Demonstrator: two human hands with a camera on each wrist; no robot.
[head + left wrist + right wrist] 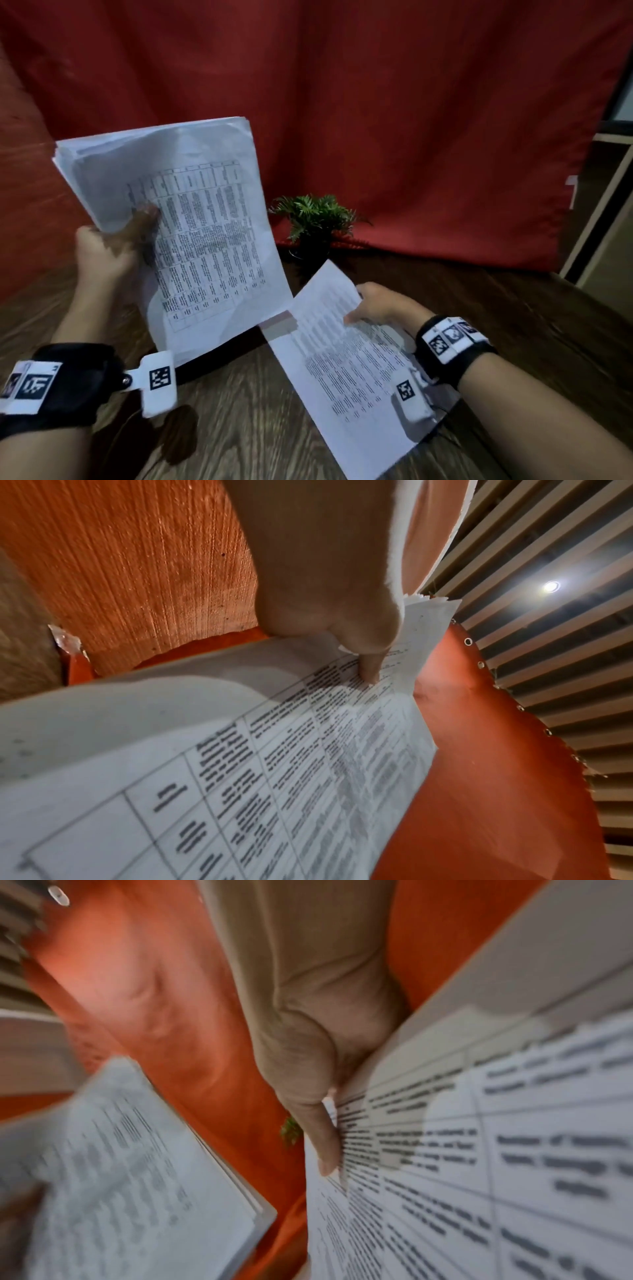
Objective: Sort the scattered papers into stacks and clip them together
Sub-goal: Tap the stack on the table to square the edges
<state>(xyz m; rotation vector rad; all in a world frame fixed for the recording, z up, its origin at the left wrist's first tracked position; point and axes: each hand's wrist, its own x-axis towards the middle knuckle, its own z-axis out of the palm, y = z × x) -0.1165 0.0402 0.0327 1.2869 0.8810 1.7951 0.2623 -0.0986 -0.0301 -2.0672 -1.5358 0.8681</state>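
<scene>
Above the surface's left edge the left hand (113,253) pinches a loose stack (178,219) by one side while the right hand (380,305) pinches a sheet (329,356) near the front edge; sheets could fan, slip out.

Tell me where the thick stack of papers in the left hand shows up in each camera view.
Head: stack of papers upper left, lifted off the table, gripped by the left hand.
Left wrist: fills the lower half, thumb pressing on it.
Right wrist: blurred at lower left.
Shared landmark: red backdrop cloth.
</scene>
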